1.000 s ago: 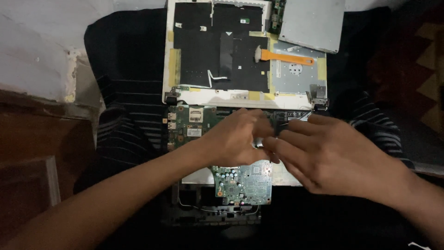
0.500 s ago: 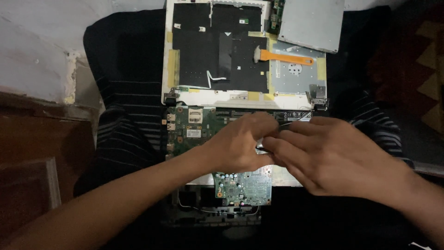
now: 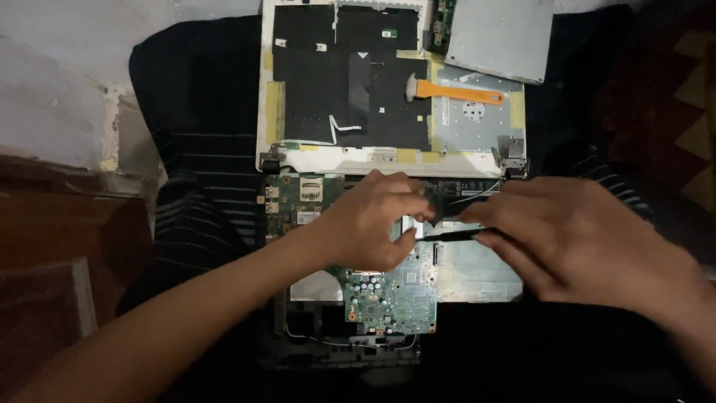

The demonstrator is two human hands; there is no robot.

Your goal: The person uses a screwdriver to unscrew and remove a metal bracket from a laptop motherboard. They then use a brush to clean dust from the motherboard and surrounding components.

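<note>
Two bare hands are at work over a dismantled laptop lying on a dark striped cloth [image 3: 201, 194]. The green motherboard [image 3: 388, 295] sits exposed in the lower half of the laptop base, its left edge carrying ports and its lower part projecting toward the near edge of the cloth. The left hand [image 3: 369, 224] rests on the middle of the board, fingers curled and pressed down near a small connector; whether it pinches anything cannot be told. The right hand [image 3: 574, 239] pinches a thin black tool [image 3: 447, 234] between thumb and fingertips, its tip lying flat across the board and meeting the left hand's fingertips. Behind the board, the white lid panel [image 3: 388, 82], covered in black shielding film, lies open and flat. An orange pry tool [image 3: 459, 92] rests on its right portion. A grey metal plate [image 3: 500, 37] lies at the far right corner, overlapping the panel's edge.
</note>
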